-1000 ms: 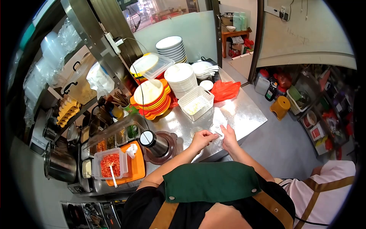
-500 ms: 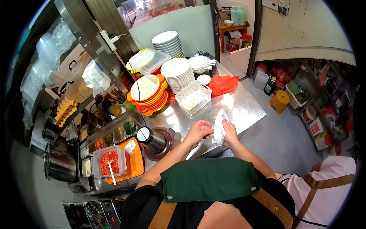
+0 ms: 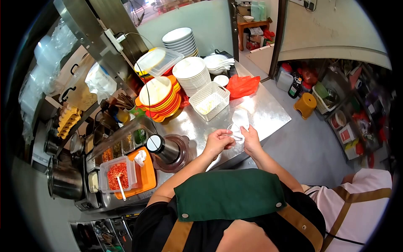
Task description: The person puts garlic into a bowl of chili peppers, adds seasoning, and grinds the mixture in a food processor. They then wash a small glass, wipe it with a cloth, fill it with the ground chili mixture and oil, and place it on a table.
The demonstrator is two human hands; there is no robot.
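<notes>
Over the steel counter (image 3: 273, 115), my right hand (image 3: 252, 140) pinches a thin, soft white sheet (image 3: 240, 117) between thumb and fingers. The sheet is creased, with its upper part standing up and its lower part partly hidden by the fingers. My left hand (image 3: 219, 142) is closed just left of it, fingertips pinched at a thin pale loop at the sheet's edge. Both hands are close to the counter's front edge. Beyond them stands a white perforated basket (image 3: 210, 102) with small pale-yellow pieces in it.
White plates (image 3: 191, 75), bowls and orange-rimmed dishes (image 3: 157, 98) are stacked at the back. A red plastic bag (image 3: 242, 86) lies by the basket. To my left are a dark round device (image 3: 168, 152) and a tub of chopped red food (image 3: 117, 175). A person (image 3: 365, 206) is at right.
My hands have stayed near each other, and the white sheet now stands more upright, its thin loop showing by my left fingertips. The view has shifted slightly.
</notes>
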